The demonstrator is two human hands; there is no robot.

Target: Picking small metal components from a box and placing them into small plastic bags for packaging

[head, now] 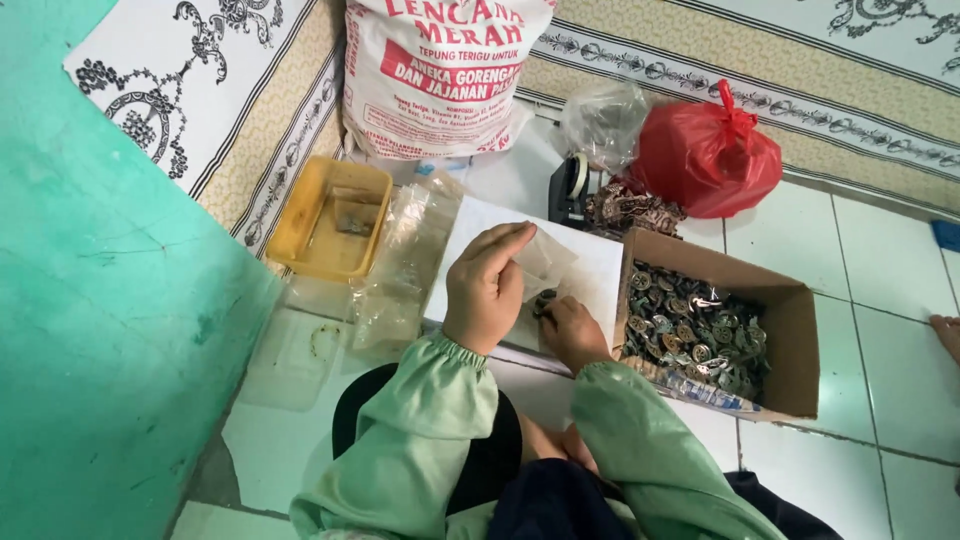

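Observation:
My left hand [486,286] holds a small clear plastic bag [543,257] over a white flat box [590,262] on the floor. My right hand [572,328] pinches a small dark metal ornament [544,300] at the bag's mouth. Both arms wear pale green sleeves. Just right of my right hand stands an open cardboard box [795,345] filled with several similar metal ornaments [695,335].
A yellow plastic tray [330,218] and a stack of clear bags [405,262] lie to the left. Behind are a white sack [435,75], a clear bag [603,122], a red plastic bag [707,152], a tape dispenser [570,188] and loose ornaments [632,210]. A green wall [100,320] is at left.

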